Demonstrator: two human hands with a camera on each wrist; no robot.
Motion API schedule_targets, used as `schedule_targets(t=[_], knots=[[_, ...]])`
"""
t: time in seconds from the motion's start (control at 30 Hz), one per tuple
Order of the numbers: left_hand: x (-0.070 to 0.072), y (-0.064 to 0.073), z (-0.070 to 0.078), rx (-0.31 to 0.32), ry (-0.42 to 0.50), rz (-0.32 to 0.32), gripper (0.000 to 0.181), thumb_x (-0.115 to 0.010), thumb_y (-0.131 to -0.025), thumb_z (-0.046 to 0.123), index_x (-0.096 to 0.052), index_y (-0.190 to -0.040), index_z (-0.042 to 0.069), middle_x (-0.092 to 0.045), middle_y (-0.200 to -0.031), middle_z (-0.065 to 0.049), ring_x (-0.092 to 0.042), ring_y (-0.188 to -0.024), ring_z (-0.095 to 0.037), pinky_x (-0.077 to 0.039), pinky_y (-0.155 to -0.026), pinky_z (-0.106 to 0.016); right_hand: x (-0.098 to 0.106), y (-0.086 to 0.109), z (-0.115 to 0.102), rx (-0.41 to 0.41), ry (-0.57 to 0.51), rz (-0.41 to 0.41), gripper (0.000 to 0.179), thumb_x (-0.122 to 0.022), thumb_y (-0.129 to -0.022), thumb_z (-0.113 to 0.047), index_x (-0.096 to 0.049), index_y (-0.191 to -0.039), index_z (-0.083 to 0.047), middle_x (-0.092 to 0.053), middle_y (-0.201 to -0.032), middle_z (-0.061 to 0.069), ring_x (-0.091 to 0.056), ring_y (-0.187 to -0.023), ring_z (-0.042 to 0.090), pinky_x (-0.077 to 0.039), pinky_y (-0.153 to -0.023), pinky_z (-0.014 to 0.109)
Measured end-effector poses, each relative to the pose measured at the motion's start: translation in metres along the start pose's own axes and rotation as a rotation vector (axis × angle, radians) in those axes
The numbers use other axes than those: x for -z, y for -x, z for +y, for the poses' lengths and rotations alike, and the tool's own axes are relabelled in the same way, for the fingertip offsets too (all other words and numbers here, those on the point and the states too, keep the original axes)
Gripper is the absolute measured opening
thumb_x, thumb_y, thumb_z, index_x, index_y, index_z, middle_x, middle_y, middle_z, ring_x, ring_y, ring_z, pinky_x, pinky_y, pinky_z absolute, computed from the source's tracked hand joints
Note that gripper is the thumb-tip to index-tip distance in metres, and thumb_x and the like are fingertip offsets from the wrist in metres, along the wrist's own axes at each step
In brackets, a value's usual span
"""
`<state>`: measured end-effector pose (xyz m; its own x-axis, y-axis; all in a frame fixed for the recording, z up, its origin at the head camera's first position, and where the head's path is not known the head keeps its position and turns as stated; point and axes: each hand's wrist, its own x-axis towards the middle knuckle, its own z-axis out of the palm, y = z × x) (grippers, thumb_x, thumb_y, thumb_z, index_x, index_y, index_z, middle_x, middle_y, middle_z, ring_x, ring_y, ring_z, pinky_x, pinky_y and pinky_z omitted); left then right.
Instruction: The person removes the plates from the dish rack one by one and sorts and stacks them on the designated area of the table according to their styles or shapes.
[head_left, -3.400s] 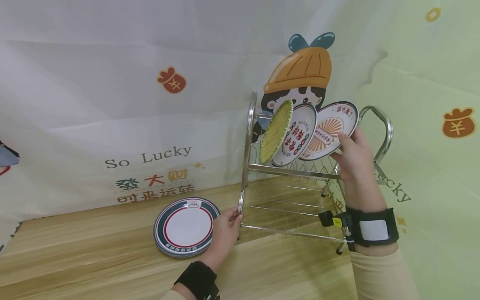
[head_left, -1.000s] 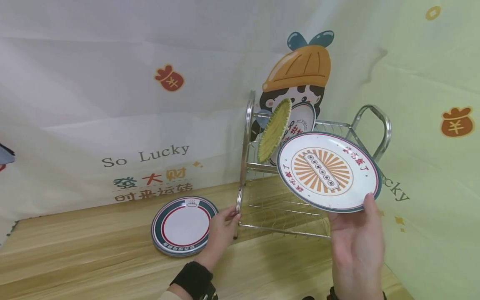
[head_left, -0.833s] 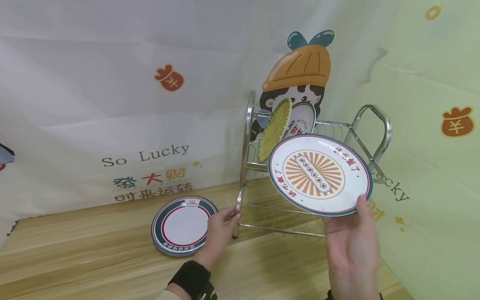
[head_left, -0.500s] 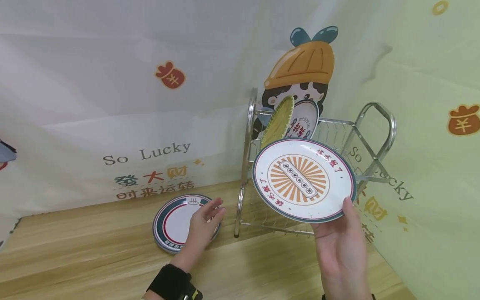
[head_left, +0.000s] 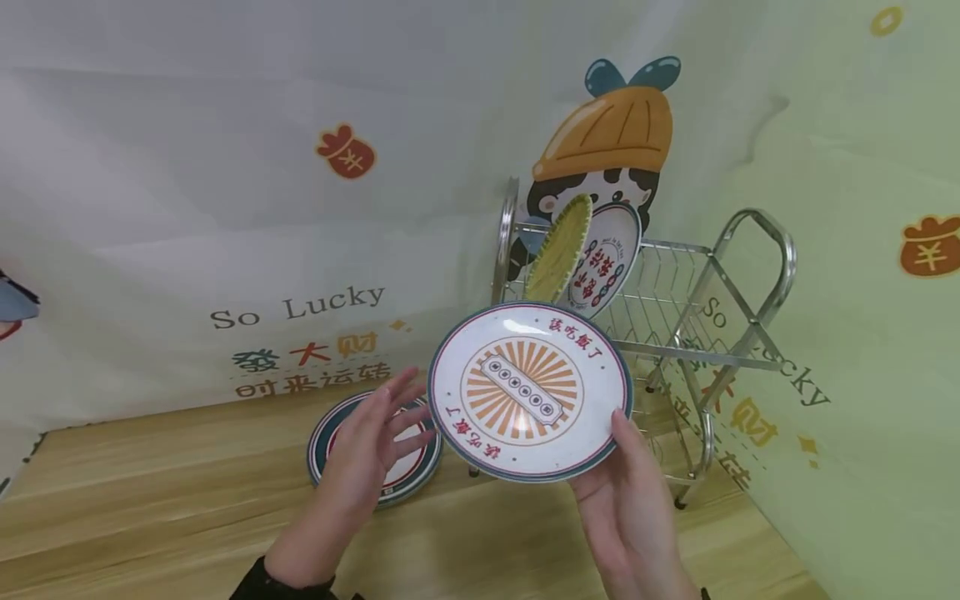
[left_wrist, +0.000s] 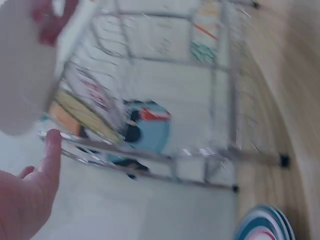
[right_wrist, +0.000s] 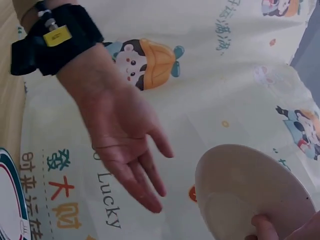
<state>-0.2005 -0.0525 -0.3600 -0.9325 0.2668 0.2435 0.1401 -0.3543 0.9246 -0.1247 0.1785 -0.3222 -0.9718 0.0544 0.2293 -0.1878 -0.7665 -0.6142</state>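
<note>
A white plate [head_left: 525, 392] with an orange sunburst and a dark rim is held up by my right hand [head_left: 630, 508], thumb over its right edge and fingers underneath. Its pale underside [right_wrist: 235, 190] shows in the right wrist view. Close to the plate's left edge, my left hand [head_left: 360, 458] has its fingers extended. A gap separates this hand from the plate in the right wrist view. Behind, a yellow-green plate [head_left: 558, 250] and a white plate with red characters [head_left: 603, 271] lean on the upper tier of a metal dish rack [head_left: 720, 357].
Plates with a teal and red rim lie stacked [head_left: 412, 486] on the wooden table [head_left: 165, 492], partly behind my left hand. A printed cloth [head_left: 187, 208] hangs behind the table and along its right side.
My right hand has lifted the sunburst plate off the rack and brought it left and nearer. My left hand has let go of the rack's post and moved left, fingers spreading.
</note>
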Motion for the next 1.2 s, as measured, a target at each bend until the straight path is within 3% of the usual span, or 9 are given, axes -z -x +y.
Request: schedule_targets(t=[0.2, 0.3, 0.57, 0.83, 1.07, 1.2], knots=[[-0.008, 0.017, 0.028, 0.134, 0.151, -0.006, 0.052, -0.031, -0.094, 0.038, -0.028, -0.134, 0.005, -0.050, -0.119, -0.008, -0.055, -0.097, -0.018, -0.050, -0.072, -0.031, -0.003, 0.004, 0.014, -0.111, 0.048, -0.047, 0.046, -0.031, -0.096, -0.022, -0.020, -0.135, -0.002, -0.040, -0.125, 0.014, -0.050, -0.106, 0.021, -0.043, -0.089, 0.032], [-0.006, 0.023, 0.033, 0.171, 0.195, -0.016, 0.048, -0.034, -0.094, 0.034, -0.030, -0.130, 0.003, -0.052, -0.111, -0.006, -0.055, -0.089, -0.014, -0.050, -0.072, -0.028, -0.004, 0.004, 0.020, -0.175, 0.065, -0.067, 0.045, -0.031, -0.096, -0.023, -0.021, -0.134, -0.001, -0.042, -0.122, 0.012, -0.051, -0.104, 0.020, -0.043, -0.088, 0.031], [0.016, 0.031, 0.033, 0.246, 0.415, -0.151, 0.034, -0.030, -0.096, 0.020, -0.033, -0.125, 0.004, -0.055, -0.110, -0.008, -0.057, -0.095, -0.018, -0.049, -0.079, -0.033, -0.004, 0.002, 0.026, -0.296, 0.042, -0.047, 0.045, -0.034, -0.095, -0.023, -0.023, -0.132, -0.001, -0.043, -0.119, 0.010, -0.052, -0.101, 0.018, -0.043, -0.088, 0.030], [0.024, 0.039, 0.033, 0.211, 0.427, -0.184, 0.043, -0.029, -0.095, 0.010, -0.018, -0.134, -0.004, -0.053, -0.114, -0.016, -0.057, -0.096, -0.024, -0.048, -0.080, -0.037, -0.001, -0.004, 0.030, -0.393, 0.052, -0.061, 0.045, -0.036, -0.094, -0.023, -0.023, -0.133, -0.003, -0.045, -0.117, 0.008, -0.052, -0.102, 0.016, -0.041, -0.091, 0.029], [0.029, 0.046, 0.031, 0.209, 0.401, -0.088, 0.040, -0.034, -0.094, 0.008, -0.022, -0.130, -0.003, -0.054, -0.112, -0.014, -0.056, -0.097, -0.022, -0.047, -0.083, -0.034, 0.000, -0.010, 0.030, -0.442, 0.143, -0.149, 0.046, -0.038, -0.094, -0.021, -0.026, -0.134, -0.003, -0.043, -0.125, 0.014, -0.048, -0.108, 0.022, -0.039, -0.093, 0.033], [0.033, 0.049, 0.029, 0.194, 0.415, -0.076, 0.035, -0.032, -0.094, 0.007, -0.026, -0.128, -0.001, -0.053, -0.114, -0.013, -0.055, -0.099, -0.022, -0.046, -0.084, -0.034, -0.001, -0.011, 0.031, -0.429, 0.252, -0.110, 0.045, -0.043, -0.092, -0.018, -0.030, -0.134, -0.008, -0.038, -0.130, 0.013, -0.045, -0.110, 0.023, -0.040, -0.091, 0.034]])
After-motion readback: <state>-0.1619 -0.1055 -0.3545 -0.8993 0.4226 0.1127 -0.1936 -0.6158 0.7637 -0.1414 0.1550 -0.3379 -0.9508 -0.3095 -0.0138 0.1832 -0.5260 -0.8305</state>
